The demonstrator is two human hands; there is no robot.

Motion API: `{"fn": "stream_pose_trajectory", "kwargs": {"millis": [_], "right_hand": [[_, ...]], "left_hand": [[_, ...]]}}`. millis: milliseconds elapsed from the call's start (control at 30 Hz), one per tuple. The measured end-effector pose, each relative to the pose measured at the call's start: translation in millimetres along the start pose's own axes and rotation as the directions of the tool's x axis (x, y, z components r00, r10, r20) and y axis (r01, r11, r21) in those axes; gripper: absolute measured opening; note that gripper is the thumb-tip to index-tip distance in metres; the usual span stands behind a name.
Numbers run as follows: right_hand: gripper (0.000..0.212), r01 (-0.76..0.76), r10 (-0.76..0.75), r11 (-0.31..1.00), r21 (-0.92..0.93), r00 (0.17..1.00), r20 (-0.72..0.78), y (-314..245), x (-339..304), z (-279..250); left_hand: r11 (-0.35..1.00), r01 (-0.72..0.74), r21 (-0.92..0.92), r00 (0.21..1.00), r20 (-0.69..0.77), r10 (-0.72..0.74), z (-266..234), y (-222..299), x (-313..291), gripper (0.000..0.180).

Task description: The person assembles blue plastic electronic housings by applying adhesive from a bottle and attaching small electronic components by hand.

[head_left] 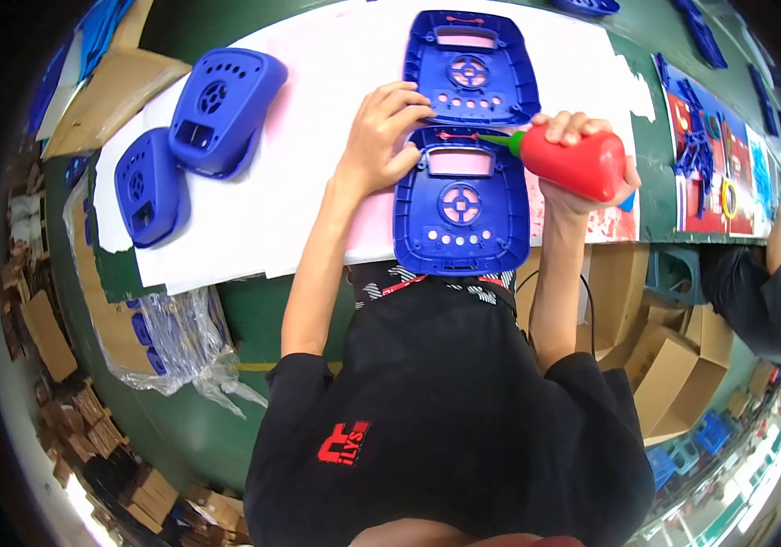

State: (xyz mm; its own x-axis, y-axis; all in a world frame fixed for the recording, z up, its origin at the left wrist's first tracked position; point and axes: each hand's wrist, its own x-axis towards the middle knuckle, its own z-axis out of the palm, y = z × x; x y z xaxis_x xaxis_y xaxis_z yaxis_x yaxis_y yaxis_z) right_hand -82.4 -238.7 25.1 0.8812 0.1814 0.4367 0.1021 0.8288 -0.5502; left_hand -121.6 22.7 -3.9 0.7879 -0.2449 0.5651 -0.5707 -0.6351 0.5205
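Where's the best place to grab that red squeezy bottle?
Grip the red bottle around its fat body, probably from the near right side, as the right hand does: that part's rounded, while the thin green nozzle points left.

Open cardboard box (687, 363), yellow ring (724, 202), bluish stool (673, 259)

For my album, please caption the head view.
Right hand holds a red squeeze bottle, its green nozzle over a blue plastic shell.

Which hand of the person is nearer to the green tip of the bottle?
Right. The right hand grips the bottle just behind the green tip; the left hand is farther left, at the upper blue panel's left edge.
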Motion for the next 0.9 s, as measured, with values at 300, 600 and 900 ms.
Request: {"fn": "stream_pose_trajectory", "kwargs": {"millis": [300,600,900], "right_hand": [[0.06,0.019,-0.017,0.998,0.055,0.999,-0.04,-1.1,-0.7,-2.2],[0.064,-0.026,0.036,0.999,0.038,0.962,-0.27,10.6,-12.7,-2.1],[0.07,0.093,0.179,0.875,0.476,0.85,-0.496,-12.0,-13.0,-8.4]], "left_hand": [[0.999,0.041,-0.011,0.998,0.042,-0.04,-0.6,4.6,-0.2,0.043],[0.999,0.018,-0.035,0.998,0.055,-0.016,0.7,2.3,3.3,0.042],[0.979,0.12,-0.163,0.992,0.059,-0.112,2.1,6.5,-2.7,0.049]]}}
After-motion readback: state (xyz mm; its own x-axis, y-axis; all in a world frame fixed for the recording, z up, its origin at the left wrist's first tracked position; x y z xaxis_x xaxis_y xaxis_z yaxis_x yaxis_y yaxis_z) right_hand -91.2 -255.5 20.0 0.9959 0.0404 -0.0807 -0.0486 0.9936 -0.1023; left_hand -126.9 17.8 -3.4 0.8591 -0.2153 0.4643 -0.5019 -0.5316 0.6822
